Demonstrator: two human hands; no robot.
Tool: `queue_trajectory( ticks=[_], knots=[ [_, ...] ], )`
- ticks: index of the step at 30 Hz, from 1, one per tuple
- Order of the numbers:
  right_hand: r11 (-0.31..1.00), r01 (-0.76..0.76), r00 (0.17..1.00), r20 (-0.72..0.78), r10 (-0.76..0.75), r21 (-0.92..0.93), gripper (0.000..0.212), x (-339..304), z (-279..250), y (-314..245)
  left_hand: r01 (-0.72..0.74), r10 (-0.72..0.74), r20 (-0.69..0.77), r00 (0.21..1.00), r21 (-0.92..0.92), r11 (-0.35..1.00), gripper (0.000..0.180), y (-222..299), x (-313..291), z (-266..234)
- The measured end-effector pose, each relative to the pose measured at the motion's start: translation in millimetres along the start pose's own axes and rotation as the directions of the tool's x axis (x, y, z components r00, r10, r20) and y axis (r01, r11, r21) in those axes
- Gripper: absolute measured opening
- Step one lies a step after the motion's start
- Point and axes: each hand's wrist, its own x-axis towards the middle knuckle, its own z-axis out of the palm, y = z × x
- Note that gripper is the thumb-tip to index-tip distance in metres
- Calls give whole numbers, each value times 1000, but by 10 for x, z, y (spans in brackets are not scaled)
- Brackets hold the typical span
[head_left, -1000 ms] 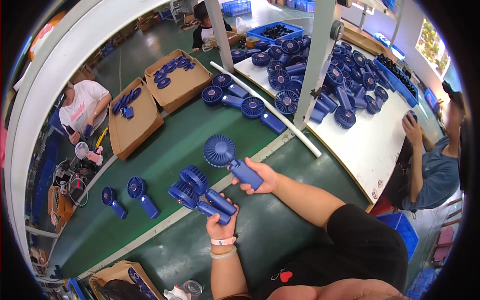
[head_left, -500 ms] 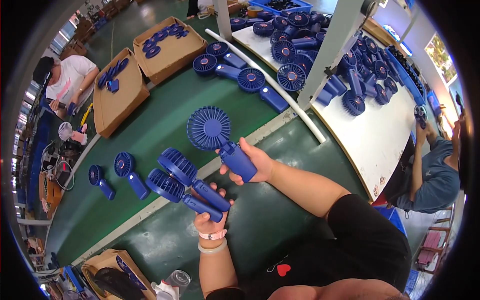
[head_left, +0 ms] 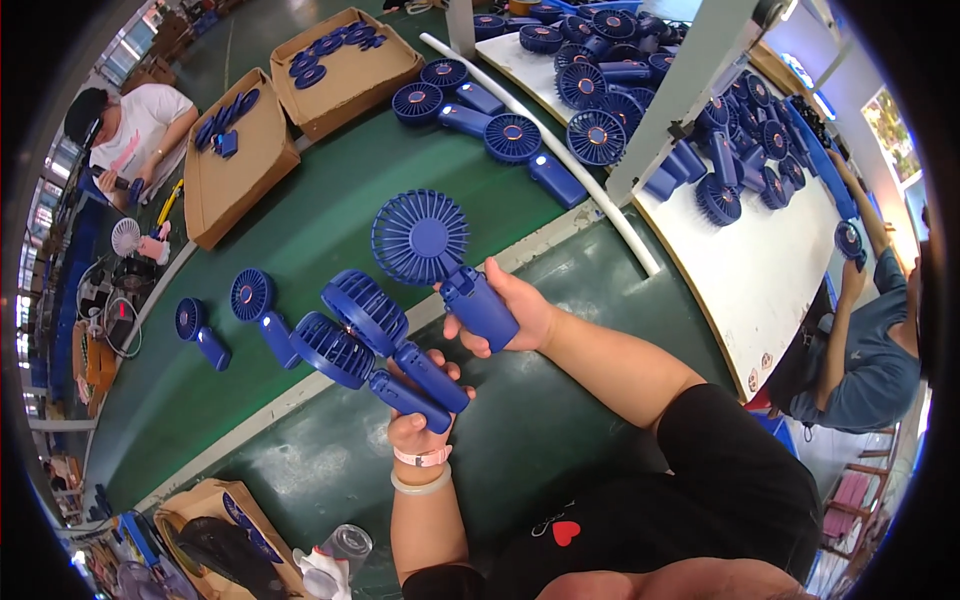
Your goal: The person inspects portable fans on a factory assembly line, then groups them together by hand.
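My right hand is closed round the handle of a blue handheld fan, whose round slatted head tilts up and away to the left. In my left hand are two more blue handheld fans, side by side with their heads overlapping and their handles across my fingers and palm. Both hands are above the green work surface, close together but apart. Left of them, two blue fans lie on the green belt. Part of my left fingers is hidden behind the handles.
Cardboard trays with blue parts stand at the far left. Several blue fans lie by a white pipe; more are heaped on a white table. A metal post rises there. A clear cup is near me. People work at both sides.
My hands still hold the same fans, which now look slightly larger and closer. The fans on the belt sit a little higher in view. The person at right has shifted their arms.
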Motion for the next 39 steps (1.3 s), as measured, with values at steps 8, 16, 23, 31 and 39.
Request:
queue_trajectory(
  ticks=[8, 16, 23, 31, 39],
  knots=[
    [988, 109, 990, -76, -117, -106, 48, 52, -13, 35, 13, -13, 16, 1000, -21, 1000, 70, 14, 2, -32],
    [863, 80, 878, -375, -298, -498, 50, 41, 191, 114, 1, -1, -13, 1000, -16, 1000, 75, 1, 4, -42],
    [742, 161, 898, -216, -384, -651, 44, 50, 164, 123, 8, -8, -31, 999, 22, 1000, 75, 15, 9, -7],
    [704, 140, 887, -227, -402, -696, 42, 7, 204, 129, 2, -1, -46, 999, 26, 1000, 74, 6, 12, -6],
    [676, 152, 859, -241, -451, -721, 42, 29, 170, 138, -13, 15, -61, 998, 26, 1000, 74, 8, 19, -6]
  ],
)
